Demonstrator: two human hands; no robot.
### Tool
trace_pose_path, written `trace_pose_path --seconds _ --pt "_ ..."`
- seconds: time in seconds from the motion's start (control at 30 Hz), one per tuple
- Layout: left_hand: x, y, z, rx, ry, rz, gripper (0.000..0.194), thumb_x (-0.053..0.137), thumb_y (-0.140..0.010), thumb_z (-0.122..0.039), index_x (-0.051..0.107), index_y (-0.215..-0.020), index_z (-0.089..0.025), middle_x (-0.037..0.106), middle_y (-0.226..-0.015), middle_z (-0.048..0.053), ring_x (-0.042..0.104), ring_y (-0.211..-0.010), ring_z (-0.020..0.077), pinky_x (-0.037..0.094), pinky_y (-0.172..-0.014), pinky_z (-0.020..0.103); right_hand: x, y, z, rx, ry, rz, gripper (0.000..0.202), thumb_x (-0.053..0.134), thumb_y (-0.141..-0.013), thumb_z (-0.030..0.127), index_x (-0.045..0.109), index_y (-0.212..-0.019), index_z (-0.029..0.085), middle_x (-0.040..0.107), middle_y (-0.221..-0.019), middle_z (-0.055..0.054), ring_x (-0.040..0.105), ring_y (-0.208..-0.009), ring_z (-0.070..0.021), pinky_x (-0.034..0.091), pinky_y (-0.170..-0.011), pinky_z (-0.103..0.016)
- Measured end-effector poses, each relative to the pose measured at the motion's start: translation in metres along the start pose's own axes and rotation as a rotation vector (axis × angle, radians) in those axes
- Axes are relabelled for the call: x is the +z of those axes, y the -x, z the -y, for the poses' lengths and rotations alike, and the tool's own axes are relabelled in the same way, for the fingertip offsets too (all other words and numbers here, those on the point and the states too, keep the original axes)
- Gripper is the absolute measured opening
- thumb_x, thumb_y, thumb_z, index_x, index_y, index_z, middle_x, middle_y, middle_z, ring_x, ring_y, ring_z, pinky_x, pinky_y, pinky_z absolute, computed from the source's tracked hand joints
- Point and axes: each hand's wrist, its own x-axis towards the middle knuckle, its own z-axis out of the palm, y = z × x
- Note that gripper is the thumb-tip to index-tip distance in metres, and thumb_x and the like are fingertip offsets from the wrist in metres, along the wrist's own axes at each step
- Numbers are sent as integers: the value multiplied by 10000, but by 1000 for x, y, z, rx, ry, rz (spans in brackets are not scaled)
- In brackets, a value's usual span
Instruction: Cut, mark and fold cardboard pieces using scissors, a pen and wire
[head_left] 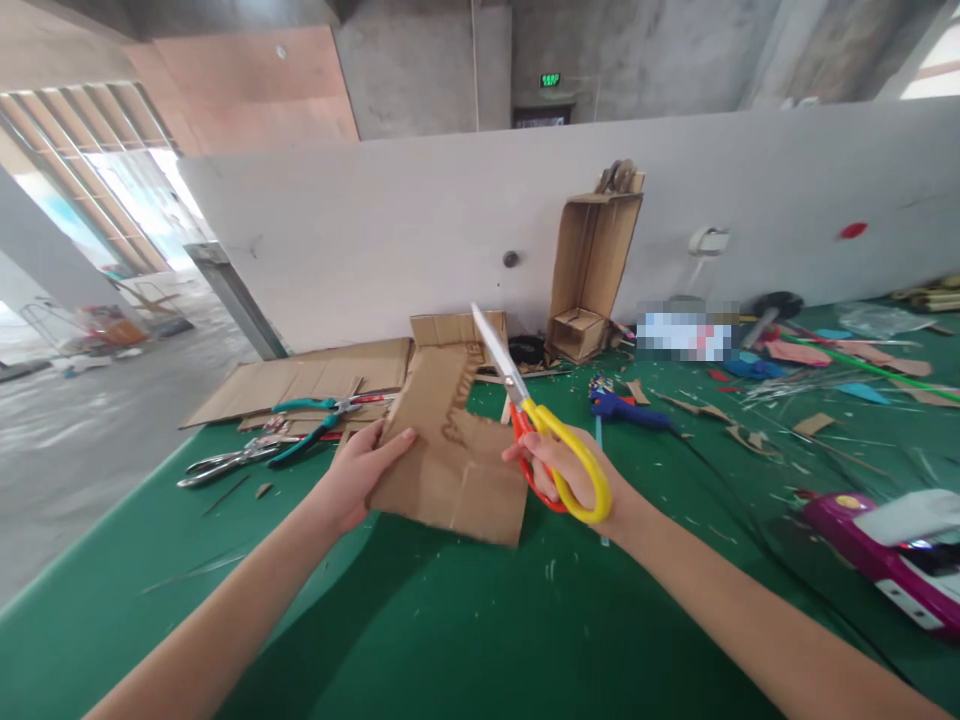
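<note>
My left hand [365,470] grips the left edge of an L-shaped piece of brown cardboard [450,485], its thumb lying on the face. Dark wavy pen lines run along the inner edge of the piece. In my right hand [559,470] is a pair of scissors [516,385] with one yellow and one red handle. Their blades look closed and point up and away, over the right side of the cardboard. Both hands are raised above the green table [480,640]. A blue glue gun [630,410] lies beyond my right hand.
Teal-handled pliers [322,415] and metal-handled snips [232,462] lie at the left beside flat cardboard [300,375]. A tall cardboard box [592,270] stands against the white partition [375,230]. Scraps cover the right side, near a magenta device [885,555].
</note>
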Motion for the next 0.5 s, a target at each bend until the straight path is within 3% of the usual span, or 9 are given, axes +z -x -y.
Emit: trace_pose_path --seconds 0.1,0.17,0.3,0.43,0.5 --pt "-5 -2 5 96 221 -127 276 655 -752 -275 607 -1017 -214 705 -1017 67 680 -892 238 586 -724 350 -7 1 7 15 38 -42 237 666 -715 368 588 -844 186 671 -776 -51 661 -709 -194 528 -516 -279" --pt "-7 -5 7 174 311 -121 245 615 -770 -199 617 -1015 -209 691 -1073 58 650 -992 228 572 -806 340 -10 0 5 69 78 -75 258 680 -688 358 556 -837 188 674 -883 -76 664 -706 -202 487 -411 -245" --pt "-11 -9 7 249 411 -69 278 553 -819 -147 604 -1075 -239 655 -1167 29 560 -1157 211 531 -909 356 -15 -3 -4 148 277 -60 314 638 -726 478 536 -792 189 651 -706 -50 527 -420 -110 298 -277 -210" --pt "-19 -10 2 235 436 -151 249 487 -869 -147 610 -1067 -234 662 -1155 18 542 -1180 192 551 -878 317 -25 1 -4 -13 454 2 295 725 -653 422 541 -735 206 594 -622 -5 474 -448 -100 320 -352 -234" --pt "-23 -10 -2 227 434 -173 232 462 -886 -155 623 -1041 -217 662 -1157 21 541 -1181 187 563 -848 283 -30 5 1 -19 530 51 294 726 -654 411 551 -777 210 560 -577 9 449 -441 -103 312 -377 -248"
